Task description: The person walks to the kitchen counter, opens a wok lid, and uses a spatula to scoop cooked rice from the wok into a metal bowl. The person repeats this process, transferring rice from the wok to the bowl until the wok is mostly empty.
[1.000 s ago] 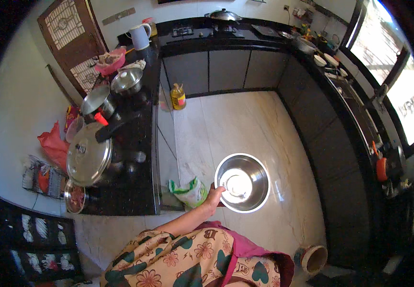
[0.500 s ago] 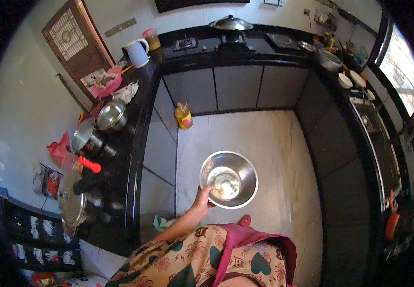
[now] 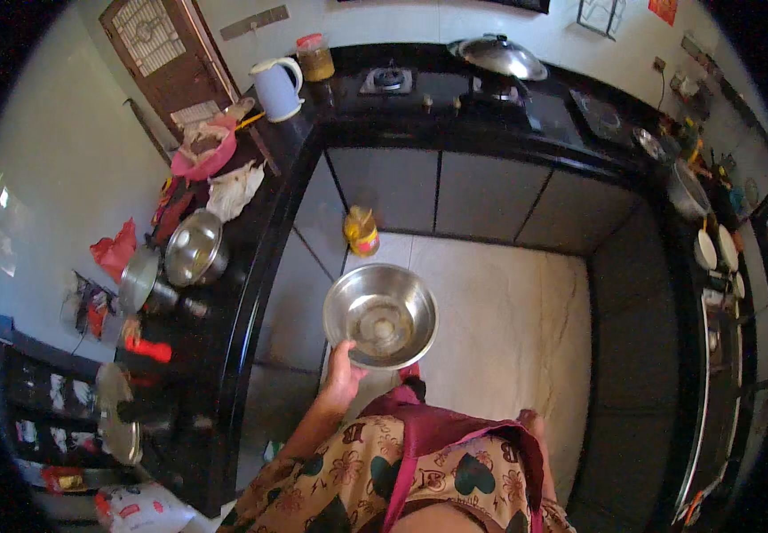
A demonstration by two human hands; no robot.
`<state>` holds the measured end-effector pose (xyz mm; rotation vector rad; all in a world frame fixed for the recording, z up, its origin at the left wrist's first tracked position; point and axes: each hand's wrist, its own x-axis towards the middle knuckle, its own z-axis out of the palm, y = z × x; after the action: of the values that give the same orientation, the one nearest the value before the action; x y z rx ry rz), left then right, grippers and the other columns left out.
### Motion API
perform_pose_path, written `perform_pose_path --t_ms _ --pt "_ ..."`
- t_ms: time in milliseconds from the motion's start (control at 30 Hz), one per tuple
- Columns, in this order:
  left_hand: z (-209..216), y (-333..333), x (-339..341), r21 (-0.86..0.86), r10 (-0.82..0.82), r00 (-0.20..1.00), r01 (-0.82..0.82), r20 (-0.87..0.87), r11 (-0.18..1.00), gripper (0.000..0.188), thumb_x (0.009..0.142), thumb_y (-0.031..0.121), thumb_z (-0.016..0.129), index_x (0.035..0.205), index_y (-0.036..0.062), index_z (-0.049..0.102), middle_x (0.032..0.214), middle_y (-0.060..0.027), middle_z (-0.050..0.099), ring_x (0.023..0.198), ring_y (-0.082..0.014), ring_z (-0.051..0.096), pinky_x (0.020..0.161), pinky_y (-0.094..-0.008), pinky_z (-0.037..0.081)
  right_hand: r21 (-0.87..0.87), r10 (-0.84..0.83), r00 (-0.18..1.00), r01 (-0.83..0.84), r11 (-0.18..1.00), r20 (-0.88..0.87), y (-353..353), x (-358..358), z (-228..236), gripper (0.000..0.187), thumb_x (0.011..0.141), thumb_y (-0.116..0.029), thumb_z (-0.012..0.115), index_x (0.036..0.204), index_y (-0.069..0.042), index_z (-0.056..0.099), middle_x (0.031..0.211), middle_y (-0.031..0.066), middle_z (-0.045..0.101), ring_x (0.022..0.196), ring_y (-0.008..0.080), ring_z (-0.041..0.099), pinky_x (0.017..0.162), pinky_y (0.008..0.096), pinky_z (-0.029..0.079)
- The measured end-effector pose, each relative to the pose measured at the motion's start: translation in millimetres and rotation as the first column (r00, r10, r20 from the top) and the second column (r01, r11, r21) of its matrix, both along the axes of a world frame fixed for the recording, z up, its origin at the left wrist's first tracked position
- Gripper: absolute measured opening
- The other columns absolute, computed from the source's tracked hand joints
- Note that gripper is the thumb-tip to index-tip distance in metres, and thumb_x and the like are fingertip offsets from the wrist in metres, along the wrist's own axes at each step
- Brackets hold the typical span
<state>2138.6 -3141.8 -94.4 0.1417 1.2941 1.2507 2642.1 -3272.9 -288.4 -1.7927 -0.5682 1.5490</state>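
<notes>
A round stainless steel bowl (image 3: 419, 311) is held out over the floor, tilted a little so its inside faces me. My left hand (image 3: 343, 373) grips its near-left rim, thumb over the edge. Pale reflections lie in the bottom of the bowl; whether it holds liquid I cannot make out. At the right side of my maroon-edged apron, part of my right hand (image 3: 529, 419) shows, small and blurred, its fingers not distinct. Past the bowl, a bottle of yellow oil (image 3: 362, 233) stands on the floor against the left cabinets.
Along the left counter (image 3: 255, 266) are a steel pot (image 3: 195, 249), a pink basin (image 3: 206, 155) and a kettle (image 3: 277, 89). A lidded wok (image 3: 499, 58) sits on the far stove. White bowls (image 3: 706, 250) and a sink (image 3: 714, 355) line the right counter.
The bowl in my left hand has moved left and slightly up in view. My view has turned to the right. Part of my right hand has come into sight beside the apron.
</notes>
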Motion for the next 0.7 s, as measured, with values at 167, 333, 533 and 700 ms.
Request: perform_pose_path --t_ms 167,333,533,700 --pt "42.2 129.1 -13.1 0.093 -0.009 0.992 -0.003 0.128 0.996 0.050 0.081 0.031 0.052 0.121 0.0040 0.045 0.119 -0.0135 0.054 0.108 -0.0304 0.054 0.087 -0.0478 0.046 0.099 -0.045 0.984 0.028 0.995 0.174 124.9 -20.6 50.3 0.017 0.088 -0.014 0.051 0.093 0.000 0.060 0.071 0.0106 0.063 0.055 0.0202 0.060 0.044 0.0317 0.046" --pt "69.1 245.0 -35.4 0.089 0.088 0.992 -0.096 0.088 0.991 0.049 0.079 0.029 0.055 0.121 0.0052 0.046 0.121 -0.0110 0.052 0.106 -0.0276 0.053 0.090 -0.0473 0.043 0.413 -0.246 0.918 0.102 0.905 0.311 265.1 18.5 108.5 0.017 0.091 -0.016 0.054 0.083 -0.001 0.058 0.066 0.0049 0.058 0.053 0.0138 0.056 0.044 0.0270 0.044" --pt "107.5 367.5 -24.0 0.183 0.084 0.981 -0.117 0.177 0.976 0.046 0.079 0.025 0.054 0.119 0.0030 0.046 0.120 -0.0114 0.053 0.111 -0.0279 0.052 0.093 -0.0472 0.042 0.640 -0.446 0.647 -0.086 0.764 0.619 502.4 50.3 305.8 0.018 0.092 -0.019 0.055 0.094 -0.003 0.063 0.067 0.0008 0.055 0.054 0.0072 0.049 0.050 0.0234 0.041" --pt "96.1 443.9 -34.4 0.190 0.109 0.984 -0.135 0.145 0.972 0.043 0.080 0.025 0.053 0.115 0.0027 0.048 0.115 -0.0122 0.056 0.105 -0.0288 0.056 0.088 -0.0453 0.046 0.732 -0.560 0.473 -0.396 0.555 0.681 686.9 27.1 398.5 0.013 0.089 -0.009 0.059 0.098 -0.002 0.064 0.087 0.0047 0.063 0.073 0.0127 0.057 0.067 0.0262 0.047"
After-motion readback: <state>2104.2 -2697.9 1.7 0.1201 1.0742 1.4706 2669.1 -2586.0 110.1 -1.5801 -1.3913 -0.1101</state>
